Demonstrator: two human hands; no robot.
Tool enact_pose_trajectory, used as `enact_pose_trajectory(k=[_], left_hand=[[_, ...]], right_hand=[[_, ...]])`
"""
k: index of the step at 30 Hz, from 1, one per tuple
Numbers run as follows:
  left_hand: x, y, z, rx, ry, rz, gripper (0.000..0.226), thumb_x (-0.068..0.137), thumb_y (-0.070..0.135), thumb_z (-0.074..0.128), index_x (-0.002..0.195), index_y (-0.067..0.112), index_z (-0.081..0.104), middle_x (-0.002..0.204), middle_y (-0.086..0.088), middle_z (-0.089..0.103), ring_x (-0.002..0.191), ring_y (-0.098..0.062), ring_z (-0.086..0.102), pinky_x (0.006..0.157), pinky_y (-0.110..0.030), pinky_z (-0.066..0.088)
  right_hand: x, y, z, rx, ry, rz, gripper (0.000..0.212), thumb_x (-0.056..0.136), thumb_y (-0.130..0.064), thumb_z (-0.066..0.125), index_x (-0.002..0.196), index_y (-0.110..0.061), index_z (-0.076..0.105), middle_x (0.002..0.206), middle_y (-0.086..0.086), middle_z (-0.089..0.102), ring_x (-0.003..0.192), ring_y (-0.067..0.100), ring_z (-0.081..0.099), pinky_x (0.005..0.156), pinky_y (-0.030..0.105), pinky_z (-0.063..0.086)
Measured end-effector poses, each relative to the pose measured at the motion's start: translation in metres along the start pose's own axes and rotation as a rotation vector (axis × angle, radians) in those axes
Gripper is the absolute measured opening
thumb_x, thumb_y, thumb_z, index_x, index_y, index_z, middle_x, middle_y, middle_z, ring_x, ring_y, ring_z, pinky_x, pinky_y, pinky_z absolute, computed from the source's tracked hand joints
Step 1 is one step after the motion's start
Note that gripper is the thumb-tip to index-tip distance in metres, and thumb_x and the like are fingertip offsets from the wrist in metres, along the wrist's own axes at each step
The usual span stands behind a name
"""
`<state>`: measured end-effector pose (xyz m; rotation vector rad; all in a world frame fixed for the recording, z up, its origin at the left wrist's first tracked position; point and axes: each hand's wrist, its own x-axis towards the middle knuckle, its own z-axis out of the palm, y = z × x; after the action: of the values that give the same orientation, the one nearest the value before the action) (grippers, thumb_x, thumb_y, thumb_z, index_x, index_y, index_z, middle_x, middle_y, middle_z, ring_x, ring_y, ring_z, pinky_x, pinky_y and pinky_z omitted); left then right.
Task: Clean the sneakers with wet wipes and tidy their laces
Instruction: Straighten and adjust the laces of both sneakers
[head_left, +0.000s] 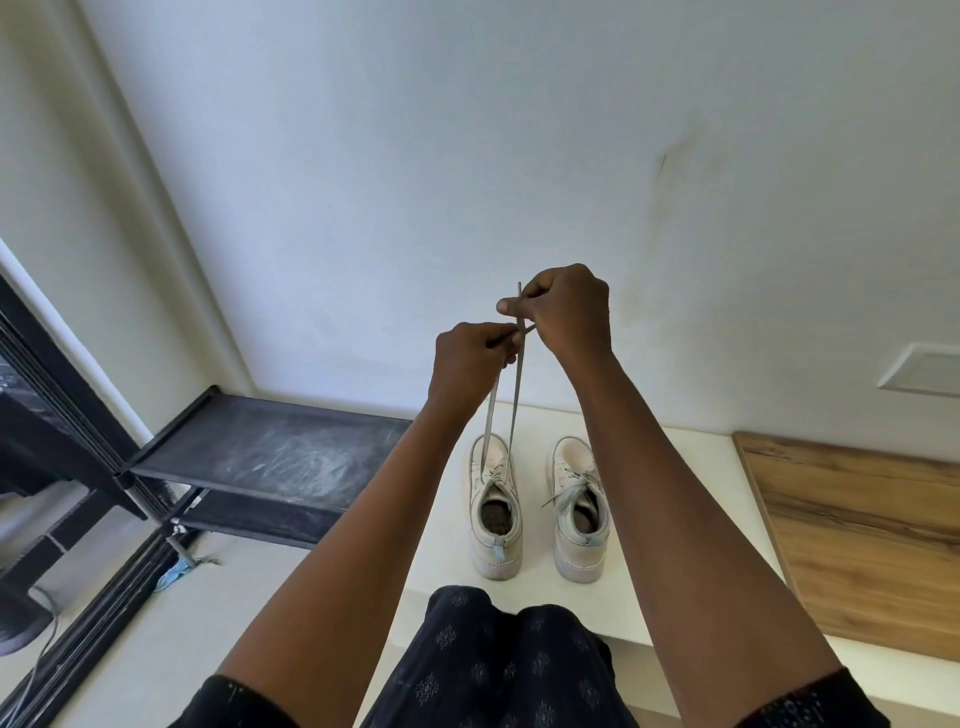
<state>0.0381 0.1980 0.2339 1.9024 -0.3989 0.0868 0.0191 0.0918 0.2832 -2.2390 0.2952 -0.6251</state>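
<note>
- Your knees (498, 654), in dark patterned cloth, come nearest, just this side of the left sneaker (493, 535).
- The left sneaker stands upright on the pale ledge (441, 551), heel toward you. The right sneaker (579, 540) stands just beside it on its right, not touching, and its lace looks tied in a bow.
- Two strands of the lace (489, 415) rise taut from the left sneaker's top eyelets to your hands above it.
- Your left hand (470, 364) has its fingers curled and pinches one strand.
- Your right hand (566, 312), slightly higher and farther, pinches the other strand, whose tip pokes up past your fist. The strands appear to cross between your hands.
- Expect the lace to be flat, soft and limp, holding no shape once slack. Pinch it near the ends with thumb and forefinger.
- The sneaker looks light, so a hard pull may tip it or lift its heel; keep the tension even.
- Beyond the left sneaker is the white wall (467, 156). A black rack (260, 452) lies to its left and a wooden board (857, 535) to its right.
</note>
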Motion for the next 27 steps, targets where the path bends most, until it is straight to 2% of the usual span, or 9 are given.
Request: enact_pose_trajectory(k=[3,7,10,13,17,19,22,25,27], left_hand=[[0.005,0.004,0.001,0.018,-0.015,-0.017,0.013,0.089,0.022,0.065,0.084,0.012,0.073,0.063,0.004,0.063,0.058,-0.002,0.055,0.070,-0.020,0.045],[0.010,0.004,0.000,-0.057,0.022,-0.060,0.023,0.087,0.019,0.065,0.078,0.000,0.072,0.069,-0.015,0.066,0.062,-0.015,0.056,0.076,-0.033,0.051],[0.012,0.002,-0.006,-0.169,0.020,-0.125,0.021,0.085,0.016,0.064,0.076,-0.002,0.071,0.064,-0.009,0.063,0.061,-0.016,0.054,0.076,-0.035,0.051],[0.015,0.002,-0.009,-0.207,0.002,-0.142,0.016,0.085,0.012,0.063,0.074,0.004,0.072,0.061,-0.002,0.063,0.059,-0.015,0.054,0.070,-0.030,0.051],[0.016,-0.005,-0.011,-0.212,0.001,-0.142,0.019,0.086,0.011,0.061,0.069,0.011,0.071,0.060,0.002,0.066,0.061,-0.015,0.058,0.075,-0.035,0.054],[0.016,-0.010,-0.010,-0.206,0.020,-0.134,0.020,0.087,0.011,0.061,0.070,0.014,0.070,0.060,0.002,0.066,0.061,-0.014,0.059,0.079,-0.037,0.055],[0.018,-0.013,-0.010,-0.249,0.038,-0.123,0.006,0.087,0.010,0.064,0.092,0.013,0.066,0.066,0.000,0.067,0.061,-0.012,0.062,0.078,-0.033,0.056],[0.021,-0.014,-0.010,-0.258,0.038,-0.123,0.037,0.085,0.010,0.067,0.118,0.013,0.051,0.076,-0.005,0.070,0.071,-0.018,0.069,0.084,-0.034,0.056],[0.023,-0.015,-0.009,-0.243,0.029,-0.119,0.049,0.084,0.010,0.068,0.125,0.016,0.042,0.079,-0.005,0.071,0.080,-0.022,0.070,0.089,-0.038,0.054]], right_hand=[[0.003,0.004,0.001,0.013,-0.048,-0.011,0.022,0.071,-0.026,0.080,0.067,-0.011,0.064,0.063,0.001,0.061,0.050,0.009,0.051,0.049,0.018,0.036],[0.004,0.016,0.000,0.015,-0.076,-0.033,0.018,0.076,-0.024,0.076,0.074,-0.010,0.064,0.074,0.004,0.067,0.074,0.020,0.062,0.071,0.032,0.049],[0.000,0.020,-0.001,-0.025,-0.151,-0.032,0.012,0.078,-0.013,0.075,0.078,-0.010,0.064,0.080,0.008,0.067,0.074,0.018,0.061,0.064,0.023,0.045],[-0.004,0.019,0.000,-0.050,-0.106,-0.027,0.008,0.079,-0.002,0.068,0.074,-0.009,0.068,0.077,0.009,0.070,0.067,0.016,0.058,0.054,0.019,0.040],[-0.005,0.019,0.005,-0.035,-0.035,0.029,0.017,0.080,0.004,0.054,0.078,-0.004,0.068,0.082,0.011,0.069,0.073,0.023,0.059,0.061,0.023,0.040],[-0.004,0.022,0.006,-0.052,-0.051,0.017,0.015,0.082,0.002,0.054,0.081,-0.005,0.067,0.084,0.011,0.068,0.074,0.022,0.057,0.059,0.022,0.038],[-0.004,0.025,0.006,-0.209,-0.169,-0.079,0.008,0.085,-0.007,0.058,0.085,-0.006,0.066,0.088,0.009,0.066,0.073,0.020,0.053,0.061,0.023,0.037],[-0.004,0.023,0.008,-0.296,-0.253,-0.136,0.011,0.085,-0.020,0.065,0.079,-0.011,0.063,0.084,0.007,0.064,0.072,0.023,0.058,0.063,0.026,0.042],[-0.002,0.023,0.012,-0.280,-0.214,-0.133,0.012,0.083,-0.016,0.064,0.073,-0.012,0.058,0.080,0.009,0.063,0.074,0.027,0.060,0.060,0.027,0.043]])
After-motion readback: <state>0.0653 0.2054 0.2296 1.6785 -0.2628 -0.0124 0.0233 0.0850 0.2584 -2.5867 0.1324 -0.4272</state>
